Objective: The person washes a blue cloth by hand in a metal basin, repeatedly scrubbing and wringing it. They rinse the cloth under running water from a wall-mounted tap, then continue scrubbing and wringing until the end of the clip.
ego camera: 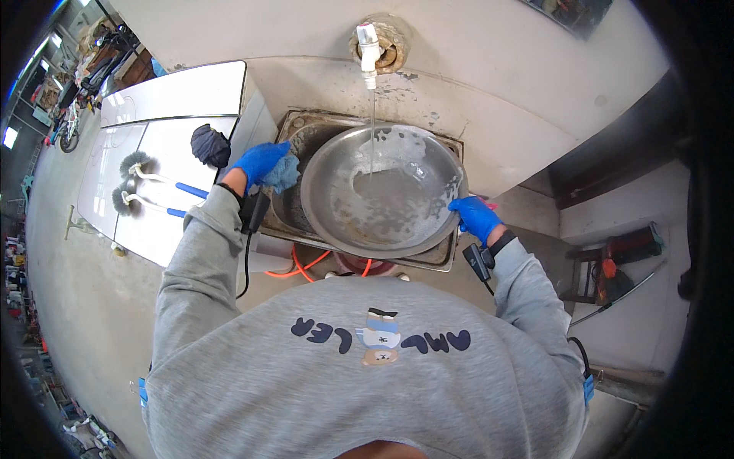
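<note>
A large round metal basin rests over a stainless steel sink. Water runs into it from a white plastic tap, and some water lies on its bottom. My left hand, in a blue glove, holds a light blue cloth to the left of the basin, over the sink's left part. My right hand, also gloved in blue, grips the basin's right rim, with the fingers at the edge.
Left of the sink stands a white-topped cabinet bearing a dark crumpled cloth and two round scrub brushes with blue-ended handles. Orange hose lies below the sink. A wall rises behind the tap.
</note>
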Motion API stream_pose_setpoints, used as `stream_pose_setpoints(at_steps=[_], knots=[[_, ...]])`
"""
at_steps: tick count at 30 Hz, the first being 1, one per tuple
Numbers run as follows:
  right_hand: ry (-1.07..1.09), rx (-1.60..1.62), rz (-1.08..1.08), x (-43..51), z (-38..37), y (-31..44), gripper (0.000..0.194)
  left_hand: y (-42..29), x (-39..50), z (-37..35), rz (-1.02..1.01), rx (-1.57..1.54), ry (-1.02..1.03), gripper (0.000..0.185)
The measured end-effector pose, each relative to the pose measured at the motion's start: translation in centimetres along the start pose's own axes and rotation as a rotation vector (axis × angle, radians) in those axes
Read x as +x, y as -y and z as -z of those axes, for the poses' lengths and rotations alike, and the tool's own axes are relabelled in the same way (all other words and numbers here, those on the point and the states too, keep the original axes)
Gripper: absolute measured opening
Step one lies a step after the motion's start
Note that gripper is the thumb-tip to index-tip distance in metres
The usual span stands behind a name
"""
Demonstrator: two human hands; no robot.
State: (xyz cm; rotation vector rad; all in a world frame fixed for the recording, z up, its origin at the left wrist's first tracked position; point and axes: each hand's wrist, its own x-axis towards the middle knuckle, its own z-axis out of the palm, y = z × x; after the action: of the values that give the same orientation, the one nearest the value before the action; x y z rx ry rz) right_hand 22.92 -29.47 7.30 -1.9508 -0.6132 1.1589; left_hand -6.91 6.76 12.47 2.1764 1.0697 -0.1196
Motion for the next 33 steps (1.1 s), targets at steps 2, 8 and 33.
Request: stream_pose_setpoints(at_steps=[2,8,33], knots=[[-0.026,-0.046,-0.031,-0.4,0.3,0.4,0.022,0.2,0.2,-0.5,-0.203,-0.029,-0.093,0.049],[-0.025,-0.097,-0.029,-0.1,-0.1,-0.5,0.02,-10.1,1.9,4.8,-0.872,0.072,-0.414,0.043],[-0.242,-0.035,0.112,-6.6,-4.0,-0.4,0.024,-20.5,4.1,7.3,-0.762,0.238,-0.43,0.049]])
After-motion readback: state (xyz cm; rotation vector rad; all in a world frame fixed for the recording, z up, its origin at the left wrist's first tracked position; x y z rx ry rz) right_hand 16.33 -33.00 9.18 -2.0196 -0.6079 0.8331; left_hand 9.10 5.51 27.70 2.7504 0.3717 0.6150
